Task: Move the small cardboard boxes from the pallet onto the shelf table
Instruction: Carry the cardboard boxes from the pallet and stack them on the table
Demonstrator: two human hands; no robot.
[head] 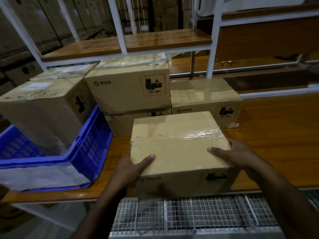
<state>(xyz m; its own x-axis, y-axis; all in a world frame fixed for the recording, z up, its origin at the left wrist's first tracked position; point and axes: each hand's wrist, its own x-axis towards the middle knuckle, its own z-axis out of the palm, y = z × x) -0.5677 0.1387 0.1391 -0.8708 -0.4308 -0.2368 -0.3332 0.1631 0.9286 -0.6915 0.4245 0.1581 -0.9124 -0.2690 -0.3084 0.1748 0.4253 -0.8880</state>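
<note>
A small taped cardboard box (177,149) marked PICO sits at the front edge of the wooden shelf table (276,135), its near end over the edge. My left hand (133,167) grips its near left corner with the thumb on top. My right hand (236,155) grips its right side, thumb laid across the top. Behind it stand more PICO boxes: two stacked (131,90), with the lower box (120,123) partly hidden, and a single one (205,102) to the right.
A blue plastic crate (88,149) with a large cardboard box (43,111) in it stands at the left of the table. White shelf posts (214,40) and an upper wooden shelf (127,44) rise behind. A wire mesh cage (195,216) lies below the table edge.
</note>
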